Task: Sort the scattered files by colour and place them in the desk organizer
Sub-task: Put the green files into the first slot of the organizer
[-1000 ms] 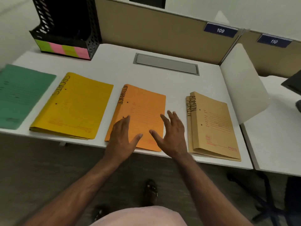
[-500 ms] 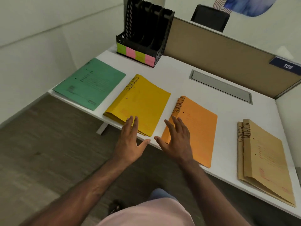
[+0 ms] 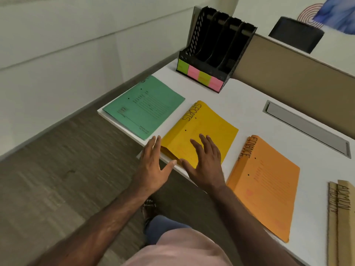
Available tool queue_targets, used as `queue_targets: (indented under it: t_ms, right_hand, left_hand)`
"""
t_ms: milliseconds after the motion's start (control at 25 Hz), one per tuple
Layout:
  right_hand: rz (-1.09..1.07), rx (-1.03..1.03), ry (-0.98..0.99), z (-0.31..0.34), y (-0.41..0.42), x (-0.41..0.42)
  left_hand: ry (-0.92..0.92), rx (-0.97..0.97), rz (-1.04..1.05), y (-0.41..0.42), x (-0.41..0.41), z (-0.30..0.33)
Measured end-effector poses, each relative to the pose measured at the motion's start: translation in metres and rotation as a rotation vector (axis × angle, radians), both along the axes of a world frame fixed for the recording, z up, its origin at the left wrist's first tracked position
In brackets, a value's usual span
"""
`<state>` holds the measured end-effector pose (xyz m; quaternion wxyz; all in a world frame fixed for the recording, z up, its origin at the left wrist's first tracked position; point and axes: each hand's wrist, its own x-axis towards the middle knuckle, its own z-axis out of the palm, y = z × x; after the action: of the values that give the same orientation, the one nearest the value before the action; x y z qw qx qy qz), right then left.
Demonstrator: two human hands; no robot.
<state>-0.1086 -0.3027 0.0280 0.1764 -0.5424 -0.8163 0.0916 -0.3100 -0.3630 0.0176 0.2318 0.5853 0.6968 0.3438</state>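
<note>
Change: half a second back the two hands were split, the left at the yellow file's near corner and the right on the orange one; a second back both were over the orange file. Now both have slid leftward onto the yellow file (image 3: 201,135).
Meaning: I'd say the yellow file marked SPORTS has been chosen as the one to lift; nothing is in the organizer yet, so the sorting looks barely begun.
Left hand: the left hand (image 3: 153,166) is flat and palm-down at the file's near-left corner, thumb reaching toward the paper edge, part of the palm hanging out past the surface (image 3: 249,104) rim.
Right hand: the right hand (image 3: 206,162) lies palm-down across the lower half of the yellow cover.
Fingers: spread and relaxed on both hands, closed on nothing; whether they press the cover or float just above it I cannot tell.
Files: the green file (image 3: 144,108) lies to the left of the yellow one, the orange file (image 3: 267,185) to the right, and the brown file (image 3: 342,217) at the far right edge of view, all flat and apart from one another.
Organizer: the desk organizer (image 3: 207,60) stands upright at the back left of the surface, its slots looking empty, with green and pink labels along its front.
</note>
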Motion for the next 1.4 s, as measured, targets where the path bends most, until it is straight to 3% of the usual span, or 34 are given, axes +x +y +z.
queue_targets:
  t_ms: [520, 880, 1120, 1400]
  right_hand:
    - [0.01, -0.089, 0.1, -0.013, 0.144, -0.127]
    - [-0.037, -0.217, 0.085, -0.028, 0.175, -0.171]
    - [-0.213, -0.359, 0.095, -0.037, 0.18, -0.206]
    - [-0.501, -0.443, 0.083, -0.044, 0.172, -0.262]
  left_hand:
    - [0.101, -0.078, 0.111, 0.139, -0.129, -0.006]
    - [0.122, -0.156, 0.132, 0.191, -0.184, -0.009]
    - [0.123, -0.186, 0.105, 0.223, -0.24, -0.018]
    - [0.021, -0.437, -0.104, 0.248, -0.306, -0.03]
